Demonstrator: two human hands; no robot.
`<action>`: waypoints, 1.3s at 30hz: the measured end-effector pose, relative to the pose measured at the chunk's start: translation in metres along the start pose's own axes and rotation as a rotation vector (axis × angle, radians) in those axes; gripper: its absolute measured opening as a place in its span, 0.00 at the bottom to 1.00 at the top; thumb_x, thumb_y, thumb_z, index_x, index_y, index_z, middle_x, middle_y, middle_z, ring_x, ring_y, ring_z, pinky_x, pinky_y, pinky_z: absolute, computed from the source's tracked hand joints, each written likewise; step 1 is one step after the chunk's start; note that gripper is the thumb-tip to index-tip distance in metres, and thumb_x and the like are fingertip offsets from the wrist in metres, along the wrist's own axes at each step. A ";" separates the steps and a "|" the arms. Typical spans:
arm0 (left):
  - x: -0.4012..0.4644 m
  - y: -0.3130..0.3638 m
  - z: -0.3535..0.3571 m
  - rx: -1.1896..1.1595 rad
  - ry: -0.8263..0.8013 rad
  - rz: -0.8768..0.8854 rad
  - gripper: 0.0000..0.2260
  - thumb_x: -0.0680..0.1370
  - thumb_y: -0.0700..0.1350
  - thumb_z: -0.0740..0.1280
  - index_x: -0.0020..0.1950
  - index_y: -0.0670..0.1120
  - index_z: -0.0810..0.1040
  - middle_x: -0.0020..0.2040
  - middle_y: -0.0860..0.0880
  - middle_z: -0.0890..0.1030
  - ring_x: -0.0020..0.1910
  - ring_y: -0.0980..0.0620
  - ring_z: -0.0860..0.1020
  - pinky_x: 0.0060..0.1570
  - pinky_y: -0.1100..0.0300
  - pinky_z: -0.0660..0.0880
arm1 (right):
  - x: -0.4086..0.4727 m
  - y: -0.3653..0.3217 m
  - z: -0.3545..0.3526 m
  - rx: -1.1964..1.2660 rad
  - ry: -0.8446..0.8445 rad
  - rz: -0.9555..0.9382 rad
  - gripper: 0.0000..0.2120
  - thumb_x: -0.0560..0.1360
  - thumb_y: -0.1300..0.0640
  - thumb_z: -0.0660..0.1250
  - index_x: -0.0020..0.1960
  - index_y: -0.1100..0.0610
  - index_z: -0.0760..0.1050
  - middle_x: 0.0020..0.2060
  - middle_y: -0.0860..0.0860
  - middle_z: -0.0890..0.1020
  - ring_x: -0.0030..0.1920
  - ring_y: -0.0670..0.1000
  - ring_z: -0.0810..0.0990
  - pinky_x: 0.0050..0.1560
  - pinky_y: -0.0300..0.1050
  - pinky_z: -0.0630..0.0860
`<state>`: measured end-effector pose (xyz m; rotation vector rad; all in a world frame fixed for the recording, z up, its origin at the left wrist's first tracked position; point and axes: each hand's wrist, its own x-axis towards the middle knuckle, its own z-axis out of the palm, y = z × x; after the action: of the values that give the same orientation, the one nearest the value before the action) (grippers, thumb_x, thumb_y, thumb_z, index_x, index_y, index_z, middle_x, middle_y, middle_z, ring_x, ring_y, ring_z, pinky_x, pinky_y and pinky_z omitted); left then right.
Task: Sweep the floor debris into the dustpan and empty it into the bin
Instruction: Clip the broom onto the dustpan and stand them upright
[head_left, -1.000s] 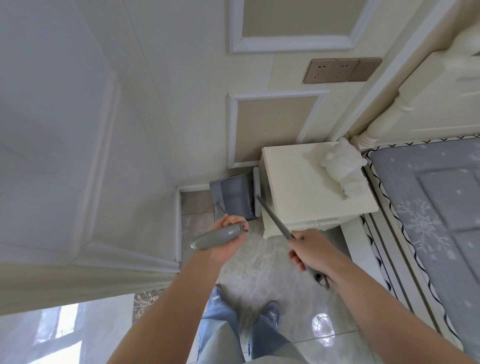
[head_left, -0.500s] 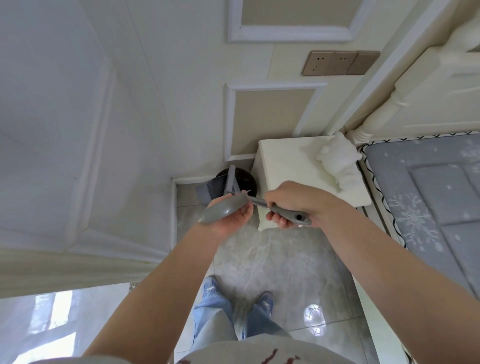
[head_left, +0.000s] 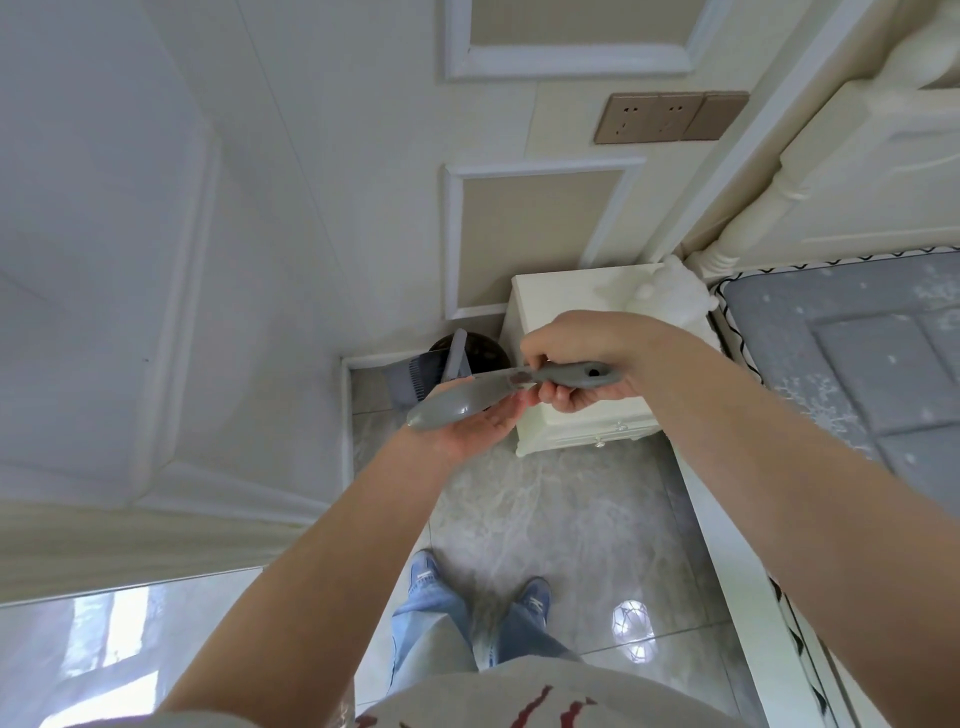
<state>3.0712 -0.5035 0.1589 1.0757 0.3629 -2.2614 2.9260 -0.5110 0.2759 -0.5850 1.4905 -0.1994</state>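
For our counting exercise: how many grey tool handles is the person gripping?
2: one handle in the left hand, one handle with a hanging hole in the right hand.

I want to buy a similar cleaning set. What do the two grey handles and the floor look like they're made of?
The rounded grey handle in the left hand and the grey handle with a hanging hole in the right hand look like moulded plastic with a matte, even finish. The grey marbled floor looks like polished tile: it is glossy, with a light reflection and grout lines.
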 end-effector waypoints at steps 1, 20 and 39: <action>-0.003 -0.001 0.002 0.017 -0.049 0.006 0.21 0.69 0.36 0.63 0.62 0.33 0.71 0.56 0.32 0.78 0.52 0.33 0.78 0.50 0.43 0.78 | 0.000 0.000 0.002 -0.017 0.009 -0.005 0.06 0.77 0.65 0.54 0.49 0.63 0.70 0.36 0.60 0.76 0.24 0.47 0.72 0.20 0.34 0.70; -0.018 0.007 0.009 0.038 -0.029 0.222 0.18 0.84 0.41 0.54 0.75 0.42 0.67 0.47 0.35 0.82 0.39 0.39 0.82 0.45 0.50 0.79 | -0.005 0.013 0.018 0.103 -0.040 -0.364 0.08 0.74 0.59 0.62 0.49 0.63 0.73 0.41 0.67 0.79 0.26 0.51 0.74 0.26 0.39 0.72; -0.037 0.041 0.011 -0.172 0.015 0.276 0.13 0.83 0.43 0.56 0.57 0.35 0.75 0.49 0.32 0.81 0.58 0.38 0.76 0.67 0.47 0.70 | -0.003 -0.017 0.043 0.072 -0.082 -0.476 0.23 0.79 0.54 0.52 0.67 0.66 0.72 0.36 0.61 0.81 0.28 0.54 0.74 0.28 0.42 0.71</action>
<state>3.1081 -0.5256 0.1947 0.9884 0.3829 -1.9431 2.9715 -0.5132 0.2854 -0.8735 1.2414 -0.5884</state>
